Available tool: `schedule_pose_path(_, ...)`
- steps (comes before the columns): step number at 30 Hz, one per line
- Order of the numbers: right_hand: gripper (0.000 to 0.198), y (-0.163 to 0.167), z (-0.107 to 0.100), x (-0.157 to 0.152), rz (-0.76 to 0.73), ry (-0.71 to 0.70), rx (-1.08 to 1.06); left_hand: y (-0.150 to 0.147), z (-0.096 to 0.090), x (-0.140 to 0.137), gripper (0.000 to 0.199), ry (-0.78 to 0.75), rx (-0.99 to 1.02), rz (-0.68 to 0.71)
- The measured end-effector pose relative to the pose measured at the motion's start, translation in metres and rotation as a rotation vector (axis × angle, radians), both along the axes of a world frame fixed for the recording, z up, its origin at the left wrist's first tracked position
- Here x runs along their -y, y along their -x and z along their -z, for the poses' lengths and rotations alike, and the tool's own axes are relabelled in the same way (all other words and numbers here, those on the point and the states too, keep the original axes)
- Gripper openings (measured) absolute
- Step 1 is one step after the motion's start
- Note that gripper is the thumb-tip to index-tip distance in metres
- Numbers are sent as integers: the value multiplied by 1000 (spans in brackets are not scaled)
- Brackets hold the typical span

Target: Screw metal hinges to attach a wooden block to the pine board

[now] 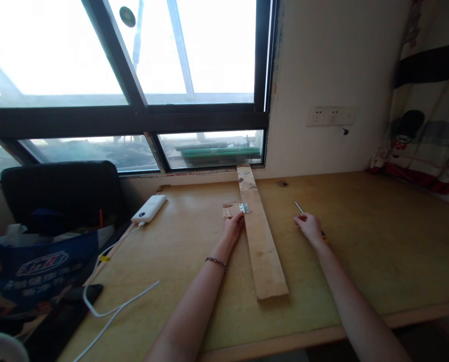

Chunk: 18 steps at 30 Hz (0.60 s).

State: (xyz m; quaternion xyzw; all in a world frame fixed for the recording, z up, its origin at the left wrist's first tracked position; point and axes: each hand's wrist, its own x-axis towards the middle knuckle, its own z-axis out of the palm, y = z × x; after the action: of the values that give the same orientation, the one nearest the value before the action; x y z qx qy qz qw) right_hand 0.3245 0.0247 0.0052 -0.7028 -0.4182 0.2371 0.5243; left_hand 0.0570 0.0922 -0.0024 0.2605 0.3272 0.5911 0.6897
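A long wooden board (264,246) lies on the table, its far end by the window sill. A small wooden block (230,209) sits against its left side, and a silver metal hinge (243,207) spans the joint between the two. My left hand (233,225) is closed at the near edge of the hinge and block, its fingertips pressed on the hinge. To the right of the board, my right hand (309,227) grips a screwdriver (299,207). The shaft points away to the upper left; part of the handle shows behind the hand, the rest is hidden.
A white power bank (149,208) lies at the table's left edge with a white cable (115,309) trailing from it. Left of the table (378,241) are a black chair (62,193) and a blue bag (47,266). A window and a wall with sockets (332,116) stand behind.
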Motion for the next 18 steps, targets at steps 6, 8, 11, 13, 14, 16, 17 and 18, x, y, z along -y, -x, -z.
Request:
schedule_pose_path(6, 37, 35, -18, -1, -168, -153, -211, -1, -5, 5, 31, 13, 2, -14)
schedule_pose_path(8, 38, 60, -29, -11, -271, -169, -240, -2, -5, 5, 32, 30, -4, -27)
schedule_pose_path(11, 36, 102, -42, -37, -399, -202, -206, -2, -4, 4, 33, 22, -6, -33)
schedule_pose_path(13, 30, 126, -46, -58, -436, -198, -136, -2, -4, 4, 32, 13, -4, -30)
schedule_pose_path(14, 27, 135, -46, -68, -430, -190, -83, -2, -4, 4, 32, 13, -4, -31)
schedule_pose_path(16, 21, 149, -44, -83, -418, -173, 26, -1, -4, 4, 32, 25, -10, -41)
schedule_pose_path(17, 19, 153, -42, -88, -408, -165, 75, -1, -4, 4, 32, 28, -11, -49)
schedule_pose_path(18, 18, 156, -40, -92, -397, -158, 121, -1, -3, 4, 33, 30, -11, -55)
